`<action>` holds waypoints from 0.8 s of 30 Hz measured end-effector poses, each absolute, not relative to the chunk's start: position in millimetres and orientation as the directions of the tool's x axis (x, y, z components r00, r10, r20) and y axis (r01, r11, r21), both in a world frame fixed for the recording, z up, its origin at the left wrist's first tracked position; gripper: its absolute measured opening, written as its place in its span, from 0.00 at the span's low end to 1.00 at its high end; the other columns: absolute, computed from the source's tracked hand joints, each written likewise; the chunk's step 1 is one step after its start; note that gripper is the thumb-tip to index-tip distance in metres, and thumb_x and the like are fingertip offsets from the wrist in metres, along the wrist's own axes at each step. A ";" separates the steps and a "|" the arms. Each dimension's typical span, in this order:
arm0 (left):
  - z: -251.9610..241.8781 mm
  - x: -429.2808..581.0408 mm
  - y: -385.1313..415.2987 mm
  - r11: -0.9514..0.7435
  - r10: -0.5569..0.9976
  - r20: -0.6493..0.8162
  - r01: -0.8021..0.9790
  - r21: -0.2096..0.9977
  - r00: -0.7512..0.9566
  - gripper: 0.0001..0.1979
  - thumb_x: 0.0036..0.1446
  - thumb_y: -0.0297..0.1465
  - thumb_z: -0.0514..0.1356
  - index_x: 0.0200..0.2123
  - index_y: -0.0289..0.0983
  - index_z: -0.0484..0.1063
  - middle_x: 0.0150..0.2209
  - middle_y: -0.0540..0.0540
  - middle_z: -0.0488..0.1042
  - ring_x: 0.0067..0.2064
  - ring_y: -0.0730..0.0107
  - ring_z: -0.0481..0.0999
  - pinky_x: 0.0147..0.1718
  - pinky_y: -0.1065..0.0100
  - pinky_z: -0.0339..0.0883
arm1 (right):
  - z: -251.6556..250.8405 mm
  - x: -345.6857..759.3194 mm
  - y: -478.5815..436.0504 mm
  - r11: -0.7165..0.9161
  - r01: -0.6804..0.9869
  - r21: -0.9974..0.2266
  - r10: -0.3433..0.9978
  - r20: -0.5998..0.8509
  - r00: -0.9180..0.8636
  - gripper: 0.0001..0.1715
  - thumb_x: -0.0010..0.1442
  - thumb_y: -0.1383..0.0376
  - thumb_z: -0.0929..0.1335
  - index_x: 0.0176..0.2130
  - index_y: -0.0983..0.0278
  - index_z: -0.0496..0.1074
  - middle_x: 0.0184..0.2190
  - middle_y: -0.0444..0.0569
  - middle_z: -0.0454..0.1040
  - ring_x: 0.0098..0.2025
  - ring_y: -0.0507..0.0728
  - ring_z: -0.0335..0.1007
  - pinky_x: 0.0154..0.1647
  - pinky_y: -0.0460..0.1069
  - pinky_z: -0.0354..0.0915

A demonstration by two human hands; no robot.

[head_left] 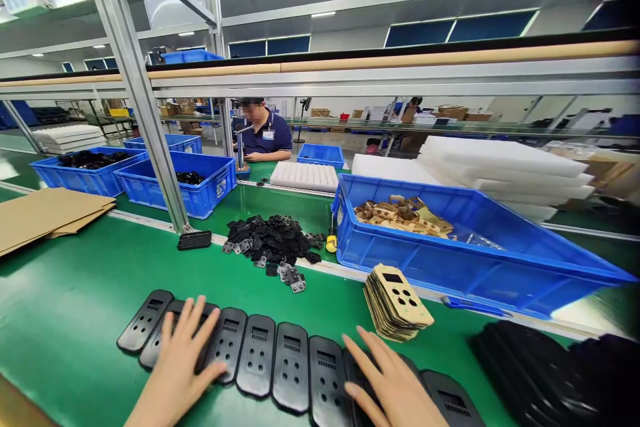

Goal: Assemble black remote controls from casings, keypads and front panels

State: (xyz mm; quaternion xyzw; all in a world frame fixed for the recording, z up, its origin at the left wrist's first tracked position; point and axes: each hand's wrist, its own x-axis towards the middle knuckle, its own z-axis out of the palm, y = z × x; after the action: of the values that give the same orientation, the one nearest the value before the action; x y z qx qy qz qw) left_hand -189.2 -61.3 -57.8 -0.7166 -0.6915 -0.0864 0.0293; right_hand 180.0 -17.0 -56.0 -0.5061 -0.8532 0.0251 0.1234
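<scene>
A row of black plastic housings (291, 367), each with a rectangular window, a slotted grille and round holes, lies side by side on the green tabletop. Over the left part of the row my left hand (181, 360) is spread flat, fingers apart, covering some of the housings. My right hand (387, 377) rests on the right part, its fingers stretched out and apart, hiding the pieces beneath it. Just beyond my right hand stands a stack of tan cut-out sheets (399, 302) with matching window and holes. Neither hand grips anything.
Behind the row is a heap of small black plates (270, 240). A large blue bin (400, 253) holds tan pieces; a blue cutter (475, 307) lies before it. Black parts (530, 373) sit at right, cardboard (50, 213) at left. A metal post (145, 100) rises near a seated person (267, 133).
</scene>
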 end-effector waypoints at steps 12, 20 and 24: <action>-9.9 -122.7 -30.5 -0.427 0.904 0.126 0.869 0.249 0.409 0.27 0.58 0.31 0.59 0.60 0.48 0.59 0.64 0.42 0.57 0.64 0.54 0.56 0.59 0.46 0.56 | -54.4 65.0 130.4 0.306 0.865 -0.397 0.947 0.031 -0.321 0.13 0.60 0.62 0.68 0.43 0.66 0.70 0.44 0.50 0.71 0.45 0.59 0.69 0.47 0.58 0.65; -18.9 -104.7 -8.2 -0.339 0.921 0.315 0.869 0.361 0.228 0.23 0.62 0.28 0.52 0.60 0.40 0.60 0.59 0.40 0.67 0.57 0.59 0.68 0.53 0.56 0.68 | -43.0 89.1 79.8 0.404 0.690 -0.601 0.900 0.128 -0.416 0.02 0.60 0.66 0.63 0.37 0.61 0.63 0.31 0.45 0.71 0.33 0.55 0.68 0.35 0.49 0.64; -16.6 -77.5 -9.7 -0.466 0.832 0.476 0.824 0.323 0.284 0.21 0.63 0.26 0.51 0.59 0.39 0.62 0.53 0.40 0.72 0.50 0.61 0.72 0.48 0.59 0.71 | -34.9 86.5 50.3 0.486 0.573 -0.660 0.843 0.181 -0.507 0.01 0.59 0.65 0.62 0.35 0.60 0.63 0.34 0.46 0.72 0.36 0.56 0.69 0.39 0.49 0.64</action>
State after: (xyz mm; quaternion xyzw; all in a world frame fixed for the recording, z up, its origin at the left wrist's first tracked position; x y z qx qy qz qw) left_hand -77.5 -9.7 -16.6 -0.8012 -0.5169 -0.3015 -0.0070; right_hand 86.5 50.3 -34.9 -0.4289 -0.8250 0.2699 0.2502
